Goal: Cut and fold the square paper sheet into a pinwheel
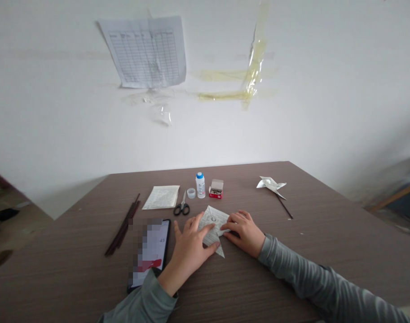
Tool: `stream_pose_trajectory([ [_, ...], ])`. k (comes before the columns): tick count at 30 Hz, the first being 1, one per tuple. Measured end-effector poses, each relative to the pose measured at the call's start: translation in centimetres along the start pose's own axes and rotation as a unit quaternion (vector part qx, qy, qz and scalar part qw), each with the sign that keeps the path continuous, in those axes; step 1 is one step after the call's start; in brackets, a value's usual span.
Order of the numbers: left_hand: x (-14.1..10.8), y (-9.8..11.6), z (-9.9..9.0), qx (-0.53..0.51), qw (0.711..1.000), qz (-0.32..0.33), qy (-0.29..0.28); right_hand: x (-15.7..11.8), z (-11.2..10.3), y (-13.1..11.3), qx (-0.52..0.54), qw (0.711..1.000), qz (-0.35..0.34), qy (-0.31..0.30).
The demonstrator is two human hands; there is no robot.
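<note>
A folded sheet of printed paper [209,229] lies on the tabletop, its pointed corners sticking out above and below my hands. My left hand [189,251] grips its left side, with the fingers spread over the paper and the thumb near the lower edge. My right hand [243,232] presses on its right side, fingertips on the fold. A small paper pinwheel [270,185] on a thin dark stick [284,207] lies farther right. Closest to my left hand are a smartphone [149,253], partly blurred, and a pair of black-handled scissors [182,207].
On the brown wood-grain table [309,255] lie a bundle of dark sticks [123,226], a stack of printed paper [160,197], a white glue bottle [200,185], a small ring [191,193] and an open red box of fasteners [216,189]. Behind stands a white wall.
</note>
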State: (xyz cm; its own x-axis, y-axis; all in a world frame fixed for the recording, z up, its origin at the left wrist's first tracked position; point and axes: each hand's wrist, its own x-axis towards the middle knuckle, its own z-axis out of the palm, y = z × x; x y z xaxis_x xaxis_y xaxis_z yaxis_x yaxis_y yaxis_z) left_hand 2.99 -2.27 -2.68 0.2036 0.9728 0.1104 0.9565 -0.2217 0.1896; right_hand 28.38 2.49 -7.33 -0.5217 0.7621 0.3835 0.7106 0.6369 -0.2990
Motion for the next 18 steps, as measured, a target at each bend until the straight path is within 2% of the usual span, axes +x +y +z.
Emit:
stream_pose_trajectory([
  [18, -0.04, 0.27, -0.54, -0.008, 1.000, 0.003, -0.005, 0.21, 0.77, 0.64, -0.028, 0.999, -0.027, 0.022],
])
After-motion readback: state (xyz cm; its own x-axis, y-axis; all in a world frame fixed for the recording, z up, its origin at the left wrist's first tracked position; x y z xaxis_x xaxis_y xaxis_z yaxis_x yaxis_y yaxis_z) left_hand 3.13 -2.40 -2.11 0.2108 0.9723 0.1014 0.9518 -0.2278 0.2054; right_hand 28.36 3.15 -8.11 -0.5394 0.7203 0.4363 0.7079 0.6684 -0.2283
